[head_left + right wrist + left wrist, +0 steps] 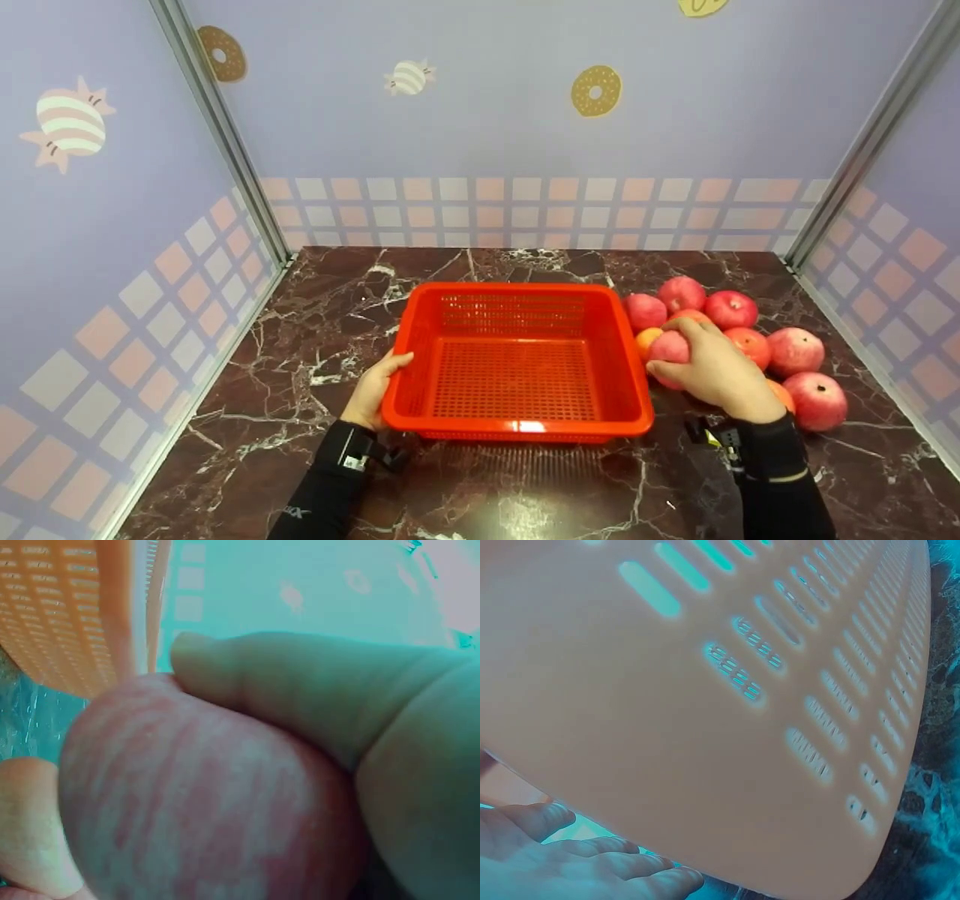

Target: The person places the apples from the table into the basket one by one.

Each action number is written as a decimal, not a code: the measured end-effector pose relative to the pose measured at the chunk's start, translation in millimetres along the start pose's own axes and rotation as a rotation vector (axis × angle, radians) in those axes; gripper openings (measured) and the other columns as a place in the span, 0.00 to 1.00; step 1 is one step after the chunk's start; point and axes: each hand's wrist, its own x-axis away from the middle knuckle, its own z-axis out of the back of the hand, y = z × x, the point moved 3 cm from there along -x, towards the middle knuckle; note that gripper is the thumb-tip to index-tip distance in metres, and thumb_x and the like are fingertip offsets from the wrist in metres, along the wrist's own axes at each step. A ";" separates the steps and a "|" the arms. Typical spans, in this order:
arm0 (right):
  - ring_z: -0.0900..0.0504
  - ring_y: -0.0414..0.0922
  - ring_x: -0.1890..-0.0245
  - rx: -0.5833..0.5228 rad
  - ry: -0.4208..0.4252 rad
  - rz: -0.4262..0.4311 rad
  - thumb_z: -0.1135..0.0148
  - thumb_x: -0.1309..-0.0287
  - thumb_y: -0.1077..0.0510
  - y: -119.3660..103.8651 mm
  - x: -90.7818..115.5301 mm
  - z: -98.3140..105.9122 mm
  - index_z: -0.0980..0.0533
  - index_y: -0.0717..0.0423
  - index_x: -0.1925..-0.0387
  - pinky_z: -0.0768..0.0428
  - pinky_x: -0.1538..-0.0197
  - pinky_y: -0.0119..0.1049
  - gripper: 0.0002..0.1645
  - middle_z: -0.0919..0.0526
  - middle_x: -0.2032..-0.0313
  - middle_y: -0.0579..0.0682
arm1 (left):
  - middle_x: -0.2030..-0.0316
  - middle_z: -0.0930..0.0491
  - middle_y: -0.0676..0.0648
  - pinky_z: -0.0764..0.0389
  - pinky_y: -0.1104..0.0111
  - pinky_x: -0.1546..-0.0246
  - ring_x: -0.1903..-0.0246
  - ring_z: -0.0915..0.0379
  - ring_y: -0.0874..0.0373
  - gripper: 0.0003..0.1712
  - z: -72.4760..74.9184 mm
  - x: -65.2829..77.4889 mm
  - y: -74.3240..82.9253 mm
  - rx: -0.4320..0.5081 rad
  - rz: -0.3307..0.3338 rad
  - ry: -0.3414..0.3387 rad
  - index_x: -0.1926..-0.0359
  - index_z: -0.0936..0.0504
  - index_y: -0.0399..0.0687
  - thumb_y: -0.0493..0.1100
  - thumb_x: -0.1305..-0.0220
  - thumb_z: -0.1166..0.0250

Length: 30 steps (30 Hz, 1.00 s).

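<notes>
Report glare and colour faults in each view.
Head: colours look natural, with glare on the front rim of the red basket and a pale reflection on the tabletop; left wrist: cyan cast, the basket turned dull brown; right wrist: similar cast, the held fruit muted, the upper right corner washed out.

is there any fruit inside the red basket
No, the red basket shows only its bare slotted floor, with the fruit to its right and one in the right hand.

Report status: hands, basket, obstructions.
Left hand holds red basket by left rim. Right hand grips pink fruit. Basket holds no fruit. Other fruit crowds right hand.
</notes>
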 end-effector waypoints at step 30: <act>0.21 0.55 0.46 0.002 0.119 0.246 0.23 0.46 0.45 -64.1 5.9 -38.7 0.24 0.52 0.39 0.18 0.43 0.55 0.35 0.22 0.45 0.53 | 0.50 0.19 0.50 0.16 0.61 0.45 0.52 0.17 0.56 0.32 0.3 -0.3 0.0 -0.017 0.005 0.026 0.19 0.59 0.45 0.41 0.19 0.63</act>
